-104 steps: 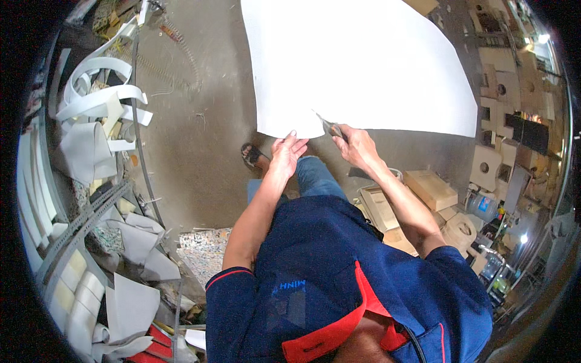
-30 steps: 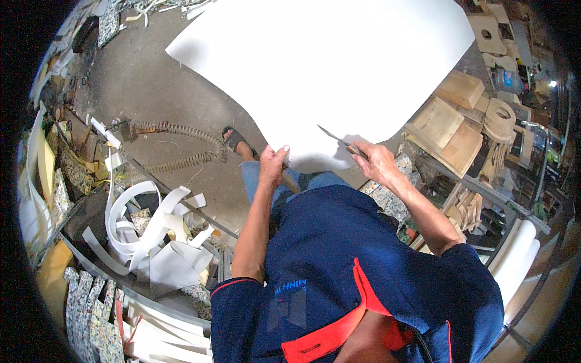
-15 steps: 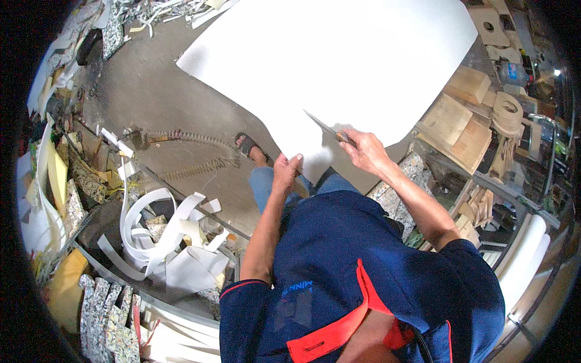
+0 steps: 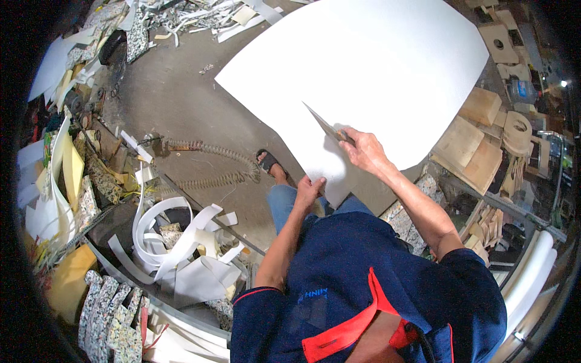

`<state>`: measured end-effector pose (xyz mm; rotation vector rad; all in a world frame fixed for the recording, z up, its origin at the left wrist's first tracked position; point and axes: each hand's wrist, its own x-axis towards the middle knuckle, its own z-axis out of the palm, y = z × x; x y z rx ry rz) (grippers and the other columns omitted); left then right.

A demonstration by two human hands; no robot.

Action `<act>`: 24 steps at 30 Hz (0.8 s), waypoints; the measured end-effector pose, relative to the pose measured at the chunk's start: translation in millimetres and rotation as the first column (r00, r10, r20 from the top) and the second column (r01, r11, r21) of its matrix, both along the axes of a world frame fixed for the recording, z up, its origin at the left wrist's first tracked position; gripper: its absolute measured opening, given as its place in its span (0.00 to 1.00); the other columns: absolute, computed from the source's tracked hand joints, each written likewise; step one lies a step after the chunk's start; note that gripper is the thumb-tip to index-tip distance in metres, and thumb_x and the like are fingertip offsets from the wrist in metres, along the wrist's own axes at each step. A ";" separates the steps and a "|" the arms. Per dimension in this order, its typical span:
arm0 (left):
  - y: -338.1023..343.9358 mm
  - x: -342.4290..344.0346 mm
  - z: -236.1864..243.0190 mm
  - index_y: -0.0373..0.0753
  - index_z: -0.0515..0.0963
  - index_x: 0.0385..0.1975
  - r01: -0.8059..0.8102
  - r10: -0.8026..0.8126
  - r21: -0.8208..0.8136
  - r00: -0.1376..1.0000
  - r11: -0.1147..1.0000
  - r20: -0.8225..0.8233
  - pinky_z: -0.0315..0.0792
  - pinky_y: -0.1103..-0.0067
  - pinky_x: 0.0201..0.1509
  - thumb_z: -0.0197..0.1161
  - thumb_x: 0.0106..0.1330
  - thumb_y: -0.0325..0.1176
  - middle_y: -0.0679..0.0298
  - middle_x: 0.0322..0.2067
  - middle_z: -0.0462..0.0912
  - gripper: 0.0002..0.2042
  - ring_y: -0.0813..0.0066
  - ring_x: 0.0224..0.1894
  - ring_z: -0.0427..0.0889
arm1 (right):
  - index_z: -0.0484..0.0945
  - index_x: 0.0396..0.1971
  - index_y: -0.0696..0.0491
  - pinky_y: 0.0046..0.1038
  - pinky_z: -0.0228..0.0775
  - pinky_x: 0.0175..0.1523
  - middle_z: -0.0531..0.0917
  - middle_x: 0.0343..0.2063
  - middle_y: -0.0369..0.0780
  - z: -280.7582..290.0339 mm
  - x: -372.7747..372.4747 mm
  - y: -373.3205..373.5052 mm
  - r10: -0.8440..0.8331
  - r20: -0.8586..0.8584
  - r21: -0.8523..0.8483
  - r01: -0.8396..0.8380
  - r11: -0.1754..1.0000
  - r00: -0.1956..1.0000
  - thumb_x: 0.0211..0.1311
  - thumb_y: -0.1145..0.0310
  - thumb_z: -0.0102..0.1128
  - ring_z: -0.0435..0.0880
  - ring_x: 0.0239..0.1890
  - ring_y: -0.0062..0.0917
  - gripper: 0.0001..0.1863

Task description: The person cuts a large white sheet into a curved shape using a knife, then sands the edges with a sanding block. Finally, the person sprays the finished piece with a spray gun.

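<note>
Workshop floor (image 4: pixel 200 121) with scraps (image 4: pixel 200 278) at left.
Pinches near end of white sheet (image 4: pixel 387 72), spread ahead, in left hand (image 4: pixel 310 192); grips blade (image 4: pixel 319 119) in closed right hand (image 4: pixel 367 151) over it. Looks cut partway in at the near edge, with the broad far part whole.

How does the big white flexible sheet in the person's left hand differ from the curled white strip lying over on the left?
The big white flexible sheet is broad; the curled white strip is narrow. The sheet spreads out in one wide piece, while the strip loops round. The left hand grips the sheet's near end; no hand touches the strip. Both are white and look thin and bendy.
</note>
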<state>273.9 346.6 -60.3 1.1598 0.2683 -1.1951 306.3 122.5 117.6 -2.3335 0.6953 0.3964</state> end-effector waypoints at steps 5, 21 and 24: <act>7.2 3.8 -6.0 0.35 0.79 0.52 0.070 -0.071 0.032 0.997 0.997 0.027 0.76 0.75 0.38 0.70 0.67 0.40 0.67 0.40 0.85 0.19 0.76 0.36 0.81 | 0.81 0.53 0.57 0.41 0.79 0.41 0.87 0.31 0.52 -4.1 30.5 10.7 0.002 -0.036 -0.041 -0.003 0.999 0.999 0.64 0.66 0.64 0.88 0.35 0.44 0.19; -4.5 223.8 16.1 0.35 0.63 0.69 -0.167 0.168 -0.016 0.983 0.986 0.070 0.61 0.64 0.72 0.74 0.64 0.42 0.50 0.64 0.74 0.38 0.58 0.68 0.71 | 0.83 0.49 0.55 0.42 0.78 0.41 0.87 0.29 0.51 40.5 26.8 5.8 0.027 -0.146 -0.130 -0.046 0.990 0.989 0.62 0.63 0.64 0.88 0.34 0.45 0.18; -22.6 252.1 13.8 0.37 0.69 0.61 -0.083 0.084 -0.041 0.997 0.996 0.001 0.52 0.57 0.75 0.76 0.61 0.42 0.56 0.60 0.77 0.32 0.58 0.65 0.74 | 0.84 0.48 0.55 0.42 0.78 0.42 0.87 0.29 0.50 43.6 30.4 9.1 -0.043 -0.163 -0.103 0.027 0.994 0.986 0.62 0.63 0.64 0.88 0.34 0.44 0.17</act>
